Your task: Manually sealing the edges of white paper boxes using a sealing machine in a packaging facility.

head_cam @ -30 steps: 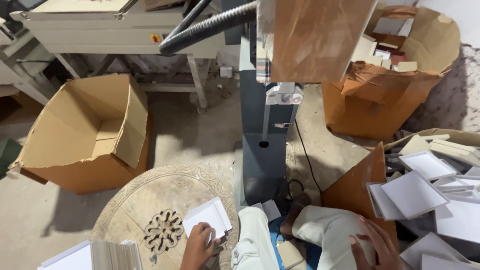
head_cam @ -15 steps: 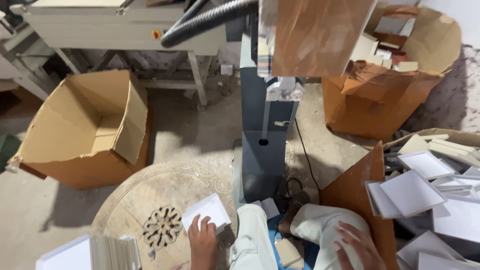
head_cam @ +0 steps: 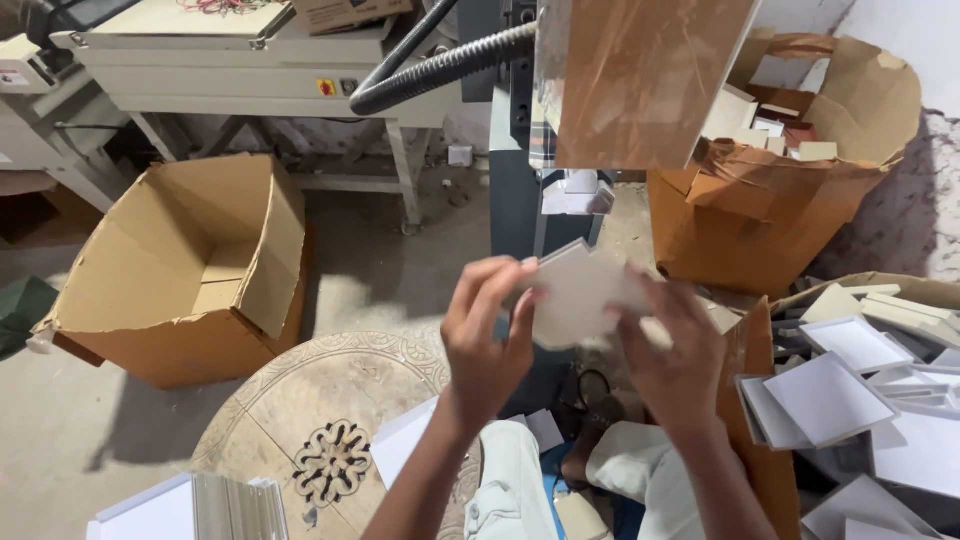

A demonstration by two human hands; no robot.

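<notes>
grey card piece point(head_cam: 578, 296), one; left hand point(head_cam: 485, 335), right hand point(head_cam: 672, 345) gripping.

pale grey card piece point(head_cam: 580, 295); brown cardboard box point(head_cam: 190, 270) at left; tan round table point(head_cam: 320, 410) with carved floral pattern.

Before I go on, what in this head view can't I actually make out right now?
- The card piece, head view: blurred by motion, and the left hand and right hand cover its side edges, so its full outline is unclear.
- The machine: its top is cut off by the upper edge.
- The brown bag: its own wall hides what lies deeper inside.
- The white trays: cut off by the right edge.
</notes>
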